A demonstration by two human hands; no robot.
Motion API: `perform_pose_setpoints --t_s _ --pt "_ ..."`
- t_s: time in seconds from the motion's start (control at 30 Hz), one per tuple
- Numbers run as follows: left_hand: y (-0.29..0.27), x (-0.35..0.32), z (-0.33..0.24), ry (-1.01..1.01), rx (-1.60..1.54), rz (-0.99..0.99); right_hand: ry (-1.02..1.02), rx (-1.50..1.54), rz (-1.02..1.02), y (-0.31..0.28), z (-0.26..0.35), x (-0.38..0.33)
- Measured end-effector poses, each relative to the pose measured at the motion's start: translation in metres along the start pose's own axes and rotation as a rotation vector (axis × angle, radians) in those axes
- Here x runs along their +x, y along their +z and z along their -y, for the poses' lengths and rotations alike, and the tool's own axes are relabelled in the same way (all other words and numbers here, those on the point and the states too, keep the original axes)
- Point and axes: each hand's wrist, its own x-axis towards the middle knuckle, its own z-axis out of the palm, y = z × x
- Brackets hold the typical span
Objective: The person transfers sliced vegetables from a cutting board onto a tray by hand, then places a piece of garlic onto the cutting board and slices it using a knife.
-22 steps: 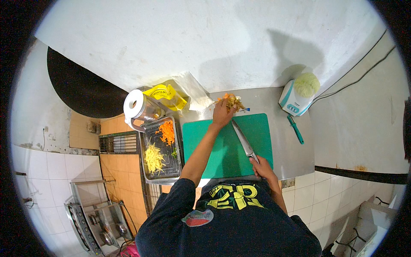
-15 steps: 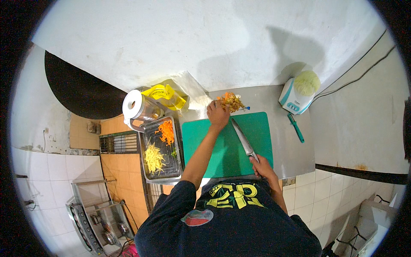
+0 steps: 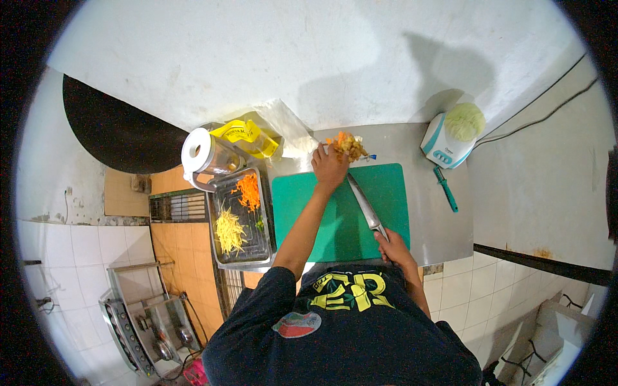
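Note:
My right hand [image 3: 391, 247] is wrapped round the handle of a long kitchen knife [image 3: 365, 204], whose blade lies slantwise over the green cutting board [image 3: 302, 206], tip at the board's far edge. Beyond that edge, my left hand [image 3: 330, 166] reaches to a heap of brown and orange vegetable scraps [image 3: 351, 147]. Its fingers look slightly apart at the heap's left side; their tips are partly hidden. A metal tray [image 3: 262, 248] left of the board holds orange carrot strips [image 3: 248, 192], pale yellow strips [image 3: 230, 231] and a few green bits [image 3: 259, 226].
Behind the tray stand a clear jug with a white lid [image 3: 197, 149] and a yellow plastic pouch [image 3: 248, 137]. At the right, a pale green cabbage piece [image 3: 465, 121] rests on a white and teal appliance base [image 3: 444, 149]. A teal-handled peeler [image 3: 446, 190] lies nearby on the steel table [image 3: 438, 235].
The whole view has shifted slightly. My left hand remains at the scraps, its fingers a little differently set. The knife in my right hand has hardly moved.

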Motion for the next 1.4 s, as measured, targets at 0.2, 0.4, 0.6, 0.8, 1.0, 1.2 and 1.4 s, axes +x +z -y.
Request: perform_pose_setpoints --t_s 0.2,0.4,0.6,0.8,1.0,1.2,1.4 --pt "-0.008 -0.004 0.001 0.017 -0.001 0.081 -0.018 -0.033 0.004 0.000 0.003 0.000" --pt "-0.014 -0.005 0.017 -0.017 0.104 0.040 -0.023 -0.006 -0.002 0.000 0.005 -0.002" --pt "-0.018 -0.002 0.018 -0.008 0.102 0.127 -0.030 -0.013 -0.004 -0.002 0.001 0.001" --pt "-0.014 0.002 0.029 -0.012 0.198 0.073 -0.056 -0.029 0.014 -0.001 0.004 0.000" --pt "-0.023 0.001 0.013 -0.052 0.154 0.205 -0.036 0.007 -0.011 -0.001 -0.004 0.003" --pt "-0.015 -0.016 0.019 -0.019 0.027 -0.010 -0.037 -0.027 0.010 -0.002 0.000 0.003" --pt "-0.012 -0.025 0.016 -0.027 0.094 0.050 -0.075 -0.041 0.015 -0.003 -0.003 0.003"
